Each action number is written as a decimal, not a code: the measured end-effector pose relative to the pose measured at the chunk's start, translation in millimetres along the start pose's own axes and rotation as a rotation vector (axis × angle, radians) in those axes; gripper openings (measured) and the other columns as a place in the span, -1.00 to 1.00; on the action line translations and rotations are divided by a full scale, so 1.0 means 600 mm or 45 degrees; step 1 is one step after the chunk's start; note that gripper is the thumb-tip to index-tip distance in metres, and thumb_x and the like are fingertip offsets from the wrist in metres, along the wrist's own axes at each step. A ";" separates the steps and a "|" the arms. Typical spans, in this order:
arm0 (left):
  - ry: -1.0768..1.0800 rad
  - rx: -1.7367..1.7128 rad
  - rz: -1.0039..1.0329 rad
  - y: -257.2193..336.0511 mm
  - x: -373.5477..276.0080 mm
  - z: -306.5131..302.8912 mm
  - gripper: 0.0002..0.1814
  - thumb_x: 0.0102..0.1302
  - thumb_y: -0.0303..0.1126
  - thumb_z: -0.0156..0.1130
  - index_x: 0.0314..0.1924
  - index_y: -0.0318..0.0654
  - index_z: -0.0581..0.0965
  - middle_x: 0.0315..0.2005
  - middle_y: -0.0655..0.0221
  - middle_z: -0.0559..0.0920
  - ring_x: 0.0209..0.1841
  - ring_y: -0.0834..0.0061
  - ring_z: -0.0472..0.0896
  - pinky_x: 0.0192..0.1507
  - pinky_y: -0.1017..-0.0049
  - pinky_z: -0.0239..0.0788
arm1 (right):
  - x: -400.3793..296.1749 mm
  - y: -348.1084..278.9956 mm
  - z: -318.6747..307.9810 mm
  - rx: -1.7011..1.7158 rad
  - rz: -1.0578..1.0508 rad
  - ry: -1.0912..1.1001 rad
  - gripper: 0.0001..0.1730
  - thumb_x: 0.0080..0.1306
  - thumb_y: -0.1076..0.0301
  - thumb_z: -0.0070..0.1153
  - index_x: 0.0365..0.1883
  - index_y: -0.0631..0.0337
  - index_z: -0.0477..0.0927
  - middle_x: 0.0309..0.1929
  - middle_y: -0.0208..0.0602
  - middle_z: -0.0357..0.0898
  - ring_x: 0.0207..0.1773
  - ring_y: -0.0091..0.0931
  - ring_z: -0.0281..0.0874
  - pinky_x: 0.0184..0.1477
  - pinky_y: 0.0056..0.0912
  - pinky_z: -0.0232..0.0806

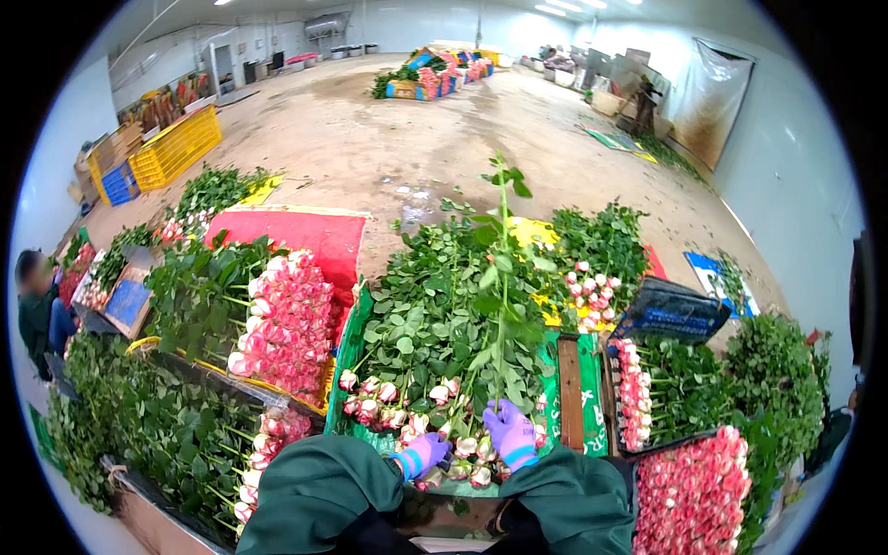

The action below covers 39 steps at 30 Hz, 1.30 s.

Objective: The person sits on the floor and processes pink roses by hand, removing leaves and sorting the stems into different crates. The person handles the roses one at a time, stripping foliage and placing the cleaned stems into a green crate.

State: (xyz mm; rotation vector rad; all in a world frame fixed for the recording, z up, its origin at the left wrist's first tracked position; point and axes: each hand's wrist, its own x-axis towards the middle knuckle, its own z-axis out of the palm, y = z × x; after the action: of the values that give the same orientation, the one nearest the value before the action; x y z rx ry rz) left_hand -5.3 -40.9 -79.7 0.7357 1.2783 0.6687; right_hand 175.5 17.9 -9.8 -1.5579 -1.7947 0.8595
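My right hand [510, 431], in a purple knitted glove, grips a rose stem [501, 312] that rises upright with its leaves above the pile. Close by on the left, my left hand [422, 455], gloved the same way, has its fingers curled among the rose heads; whether it holds something is hidden. Pink-edged white roses [378, 392] lie with heads toward me and leafy stems [444, 298] pointing away. Beneath them is a work surface lined with green sheeting [341, 388]. A brown wooden strip [571, 392] runs along its right side.
Stacked pink roses [288, 326] fill a crate on the left, beside red sheeting [291, 232]. At right are more boxed roses [690, 485] and a dark blue box flap [669, 312]. A person [38, 305] sits far left. Yellow crates [177, 149] stand beyond.
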 end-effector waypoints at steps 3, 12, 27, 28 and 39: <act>-0.104 -0.114 0.019 -0.007 0.011 -0.009 -0.78 0.27 -0.39 0.04 -0.24 -0.46 0.44 -0.43 0.16 0.59 -0.40 0.33 0.60 -0.36 0.38 0.47 | -0.002 -0.030 -0.032 0.303 0.119 0.053 -0.52 0.16 0.24 0.17 0.01 0.28 0.44 -0.60 -0.42 0.55 -0.56 -0.67 0.43 -0.46 -0.59 0.28; -0.224 -0.193 -0.046 0.037 -0.015 -0.007 -0.73 0.30 -0.31 0.03 -0.16 -0.39 0.38 -0.36 0.08 0.58 -0.48 0.31 0.57 -0.51 0.30 0.47 | -0.065 -0.186 -0.196 1.875 0.421 -0.323 -0.56 0.32 0.36 -0.01 0.14 0.32 0.32 -0.37 -0.41 0.44 -0.38 -0.60 0.43 -0.42 -0.66 0.37; -0.158 -0.197 -0.047 0.047 -0.028 0.017 -0.75 0.26 -0.36 0.04 -0.13 -0.36 0.43 -0.44 0.16 0.55 -0.40 0.26 0.55 -0.38 0.26 0.47 | -0.195 -0.100 -0.413 1.525 -0.175 0.337 -0.27 0.22 0.52 0.01 0.32 0.28 -0.01 -0.39 -0.31 0.52 -0.42 -0.58 0.49 -0.35 -0.66 0.31; -0.108 -0.156 -0.058 0.033 -0.030 0.011 -0.74 0.25 -0.35 0.06 -0.12 -0.37 0.43 -0.43 0.14 0.55 -0.42 0.25 0.55 -0.39 0.25 0.48 | -0.242 -0.081 -0.444 1.437 -0.216 0.519 -0.22 0.20 0.51 0.04 0.33 0.29 -0.05 -0.30 -0.31 0.51 -0.39 -0.59 0.50 -0.33 -0.65 0.32; 0.084 -0.013 -0.190 0.035 -0.004 0.043 -0.71 0.26 -0.31 0.00 -0.08 -0.32 0.38 -0.42 0.16 0.54 -0.48 0.25 0.51 -0.43 0.35 0.43 | -0.751 0.173 -0.765 -0.058 0.292 2.043 -0.39 0.25 0.52 -0.04 0.29 0.14 0.16 -0.41 -0.37 0.54 -0.46 -0.74 0.38 -0.52 -0.74 0.23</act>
State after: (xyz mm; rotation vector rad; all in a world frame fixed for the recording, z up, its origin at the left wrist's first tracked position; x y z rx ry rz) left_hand 18.8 -32.7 -58.3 0.6076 1.3746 0.5815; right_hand 657.2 -380.3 173.7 -1.6209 -0.4454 -0.4111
